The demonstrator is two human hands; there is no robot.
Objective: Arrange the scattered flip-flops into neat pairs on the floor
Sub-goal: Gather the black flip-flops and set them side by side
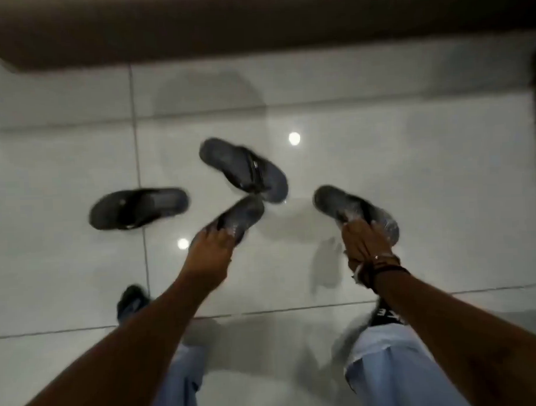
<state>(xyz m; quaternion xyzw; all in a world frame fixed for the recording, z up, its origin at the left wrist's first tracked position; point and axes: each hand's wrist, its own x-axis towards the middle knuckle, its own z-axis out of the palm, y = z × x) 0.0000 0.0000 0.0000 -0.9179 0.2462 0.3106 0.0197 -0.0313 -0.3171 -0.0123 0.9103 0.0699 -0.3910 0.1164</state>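
Note:
Several dark grey flip-flops are in view over a glossy white tiled floor (411,167). My left hand (209,250) grips one flip-flop (241,217) by its end, and it points up and to the right. My right hand (364,242) holds a second flip-flop (349,207) by its strap end. A third flip-flop (242,168) lies diagonally on the floor just beyond the one in my left hand. A fourth flip-flop (137,207) lies sideways on the floor to the left, apart from the others.
A dark brown wall base or furniture edge (254,30) runs along the top. My legs in light blue trousers (394,368) are at the bottom, with a dark shoe (132,301) on my left foot and a dark sock (384,314) on my right. Ceiling lights reflect in the tiles.

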